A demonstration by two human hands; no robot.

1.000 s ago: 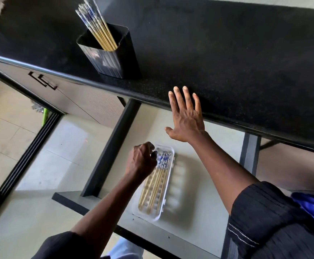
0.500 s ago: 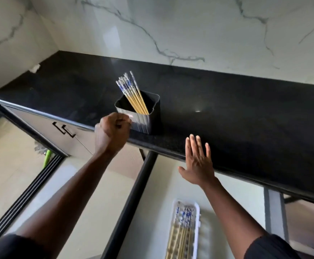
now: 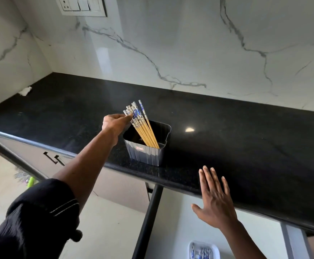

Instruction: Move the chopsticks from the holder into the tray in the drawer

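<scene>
Head view: my left hand (image 3: 115, 122) pinches the chopsticks (image 3: 140, 124) at the holder's (image 3: 146, 153) eleven o'clock; I should lift along their lean, right hand (image 3: 216, 202) open flat.

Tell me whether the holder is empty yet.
Not empty: a bundle of chopsticks leans in the holder, left hand at their tops.

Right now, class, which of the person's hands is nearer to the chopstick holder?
Left. The left hand is at the chopsticks sticking out of the holder; the right hand hovers open at the counter edge, nearer the camera.
</scene>
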